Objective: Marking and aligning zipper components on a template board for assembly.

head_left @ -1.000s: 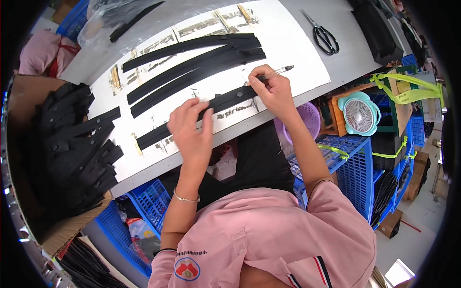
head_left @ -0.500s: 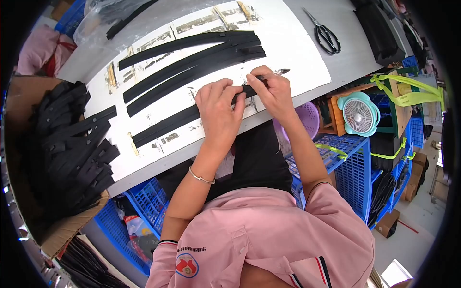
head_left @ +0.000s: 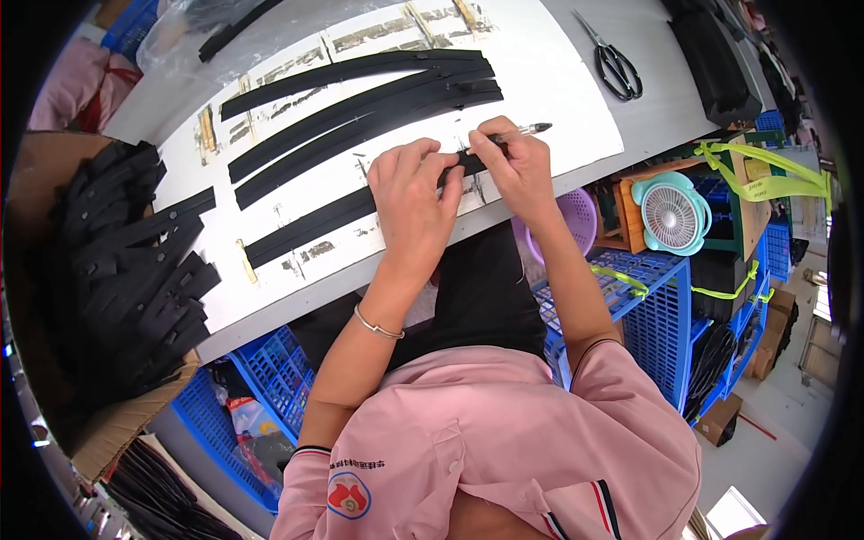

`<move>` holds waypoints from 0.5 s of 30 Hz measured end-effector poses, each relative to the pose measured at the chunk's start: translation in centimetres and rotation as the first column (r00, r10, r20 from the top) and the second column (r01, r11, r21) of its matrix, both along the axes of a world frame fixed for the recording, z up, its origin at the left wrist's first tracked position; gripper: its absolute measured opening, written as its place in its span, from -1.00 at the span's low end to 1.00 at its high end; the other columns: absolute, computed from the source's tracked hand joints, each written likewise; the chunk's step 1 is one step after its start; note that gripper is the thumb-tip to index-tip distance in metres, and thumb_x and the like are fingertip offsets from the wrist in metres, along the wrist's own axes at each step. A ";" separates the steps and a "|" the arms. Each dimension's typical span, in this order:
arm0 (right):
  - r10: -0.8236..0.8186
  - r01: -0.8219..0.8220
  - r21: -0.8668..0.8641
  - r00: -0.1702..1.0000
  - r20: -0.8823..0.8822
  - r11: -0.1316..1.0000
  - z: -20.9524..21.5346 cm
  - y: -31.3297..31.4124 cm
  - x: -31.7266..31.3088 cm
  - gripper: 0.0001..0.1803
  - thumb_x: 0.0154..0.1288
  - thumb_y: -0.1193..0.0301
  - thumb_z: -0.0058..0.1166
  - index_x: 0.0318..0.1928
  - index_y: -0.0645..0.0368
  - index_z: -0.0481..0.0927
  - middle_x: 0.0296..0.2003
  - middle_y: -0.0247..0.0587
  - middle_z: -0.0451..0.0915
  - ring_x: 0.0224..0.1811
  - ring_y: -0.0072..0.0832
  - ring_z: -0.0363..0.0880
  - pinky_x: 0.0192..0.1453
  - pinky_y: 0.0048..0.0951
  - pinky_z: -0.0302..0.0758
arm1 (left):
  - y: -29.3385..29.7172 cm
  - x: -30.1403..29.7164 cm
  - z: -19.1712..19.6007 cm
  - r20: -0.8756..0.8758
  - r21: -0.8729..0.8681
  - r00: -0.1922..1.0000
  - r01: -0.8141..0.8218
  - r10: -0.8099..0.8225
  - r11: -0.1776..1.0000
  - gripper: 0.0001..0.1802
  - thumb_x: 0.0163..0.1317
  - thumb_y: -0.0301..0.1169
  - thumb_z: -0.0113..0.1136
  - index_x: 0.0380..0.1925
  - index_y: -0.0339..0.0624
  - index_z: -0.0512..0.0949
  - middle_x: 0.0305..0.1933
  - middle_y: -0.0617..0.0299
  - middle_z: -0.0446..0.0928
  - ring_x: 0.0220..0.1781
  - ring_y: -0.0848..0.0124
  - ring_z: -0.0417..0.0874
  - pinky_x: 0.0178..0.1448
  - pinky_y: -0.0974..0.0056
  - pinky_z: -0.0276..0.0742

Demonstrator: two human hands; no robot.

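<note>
On the white board (head_left: 558, 90) a black fabric strip (head_left: 310, 229) lies along the near edge, its left end by a small tan piece stuck to the board. My left hand (head_left: 416, 191) holds the strip down, fingers bent and thumb on its near side. Held in the closed fingers of my right hand (head_left: 517, 171) is a pen (head_left: 535, 129), its clear end sticking out to the right. The pen's other end meets the strip's right part, mostly hidden by my fingers. Farther back lie several more black strips (head_left: 351, 83), overlapping at their right ends.
A cardboard box (head_left: 27, 180) heaped with black strips (head_left: 126, 261) stands at the left. Black scissors (head_left: 616, 72) and a black stack (head_left: 715, 67) lie at the far right. Below the table are blue crates (head_left: 657, 333), a purple basket (head_left: 576, 220) and a teal fan (head_left: 671, 213).
My right hand and the pen have shifted slightly to the right. My left hand stays on the strip. The view has tilted a little.
</note>
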State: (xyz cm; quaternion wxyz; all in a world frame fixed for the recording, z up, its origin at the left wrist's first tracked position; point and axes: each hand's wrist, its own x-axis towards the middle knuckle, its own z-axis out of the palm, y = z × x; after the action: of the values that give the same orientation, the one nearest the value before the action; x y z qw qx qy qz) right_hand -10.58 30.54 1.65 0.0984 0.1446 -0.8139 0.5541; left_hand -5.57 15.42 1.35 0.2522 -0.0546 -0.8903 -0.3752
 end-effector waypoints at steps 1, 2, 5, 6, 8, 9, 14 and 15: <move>0.001 -0.001 0.000 1.000 0.001 1.000 0.0 0.3 0.0 -0.87 0.39 0.44 0.24 -0.29 0.25 0.66 -0.53 -0.28 0.59 -0.58 -0.60 0.44 -0.44 -0.49 0.38 | 0.1 0.0 0.0 0.001 0.000 1.000 -0.001 0.001 1.000 -0.85 0.07 -0.45 0.46 -0.32 -0.15 0.72 -0.06 0.26 0.62 0.07 0.20 0.55 0.24 0.09 0.34; 0.055 -0.055 -0.012 0.998 0.040 0.998 0.1 0.6 0.0 -0.86 0.38 0.43 0.25 -0.29 0.24 0.66 -0.55 -0.30 0.56 -0.57 -0.63 0.42 -0.44 -0.51 0.37 | 0.1 0.1 0.0 0.002 -0.003 1.000 -0.003 0.003 1.000 -0.84 0.07 -0.45 0.46 -0.32 -0.14 0.72 -0.06 0.26 0.62 0.07 0.20 0.55 0.25 0.09 0.34; 0.133 -0.132 -0.016 0.988 0.085 0.991 0.0 1.1 -0.1 -0.85 0.37 0.40 0.24 -0.31 0.23 0.66 -0.58 -0.31 0.55 -0.56 -0.65 0.40 -0.44 -0.52 0.37 | 0.1 0.1 -0.1 0.007 -0.007 1.000 -0.007 0.007 1.000 -0.84 0.06 -0.45 0.47 -0.32 -0.14 0.72 -0.06 0.27 0.63 0.07 0.21 0.55 0.25 0.09 0.34; 0.151 -0.152 -0.002 0.984 0.091 0.988 0.0 1.3 -0.1 -0.84 0.37 0.39 0.24 -0.32 0.22 0.67 -0.58 -0.30 0.55 -0.56 -0.63 0.41 -0.44 -0.51 0.37 | 0.2 0.1 -0.1 0.010 -0.004 1.000 -0.005 0.005 1.000 -0.83 0.06 -0.45 0.47 -0.32 -0.14 0.72 -0.06 0.27 0.63 0.07 0.21 0.56 0.25 0.09 0.34; 0.156 -0.157 0.006 0.983 0.092 0.988 0.4 1.3 -0.1 -0.84 0.35 0.39 0.23 -0.34 0.22 0.67 -0.57 -0.27 0.57 -0.56 -0.58 0.45 -0.42 -0.47 0.40 | 0.2 0.1 -0.1 0.011 -0.009 1.000 -0.010 0.010 1.000 -0.83 0.06 -0.45 0.47 -0.32 -0.14 0.72 -0.06 0.27 0.63 0.07 0.21 0.56 0.25 0.09 0.34; 0.155 -0.158 0.019 0.984 0.092 0.987 0.5 1.3 -0.2 -0.84 0.33 0.38 0.23 -0.35 0.21 0.66 -0.56 -0.25 0.59 -0.55 -0.52 0.50 -0.41 -0.44 0.42 | 0.2 0.0 -0.1 0.011 -0.009 1.000 -0.010 0.010 1.000 -0.83 0.06 -0.45 0.47 -0.32 -0.13 0.72 -0.06 0.27 0.63 0.07 0.21 0.56 0.25 0.08 0.35; 0.196 -0.181 0.155 0.977 -0.085 0.971 0.3 0.8 -0.6 -0.87 0.25 0.40 0.22 -0.37 0.19 0.66 -0.50 -0.20 0.65 -0.47 -0.31 0.62 -0.34 -0.34 0.51 | 0.0 0.0 -0.1 0.014 -0.018 1.000 -0.019 0.020 1.000 -0.82 0.06 -0.45 0.47 -0.30 -0.13 0.71 -0.05 0.25 0.63 0.07 0.19 0.56 0.24 0.07 0.35; 0.196 -0.174 0.187 0.975 -0.108 0.967 0.3 0.6 -0.6 -0.88 0.23 0.40 0.21 -0.38 0.19 0.66 -0.48 -0.20 0.66 -0.44 -0.25 0.65 -0.32 -0.32 0.53 | -0.2 0.0 0.0 0.012 -0.021 1.000 -0.016 0.016 1.000 -0.80 0.06 -0.45 0.47 -0.28 -0.12 0.71 -0.04 0.25 0.63 0.07 0.18 0.56 0.24 0.06 0.35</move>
State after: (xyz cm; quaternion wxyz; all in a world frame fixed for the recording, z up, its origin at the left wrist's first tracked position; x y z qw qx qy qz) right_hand -11.22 31.18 1.97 0.0841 0.2627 -0.8349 0.4763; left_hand -5.54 15.22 1.31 0.2489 -0.0479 -0.8962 -0.3641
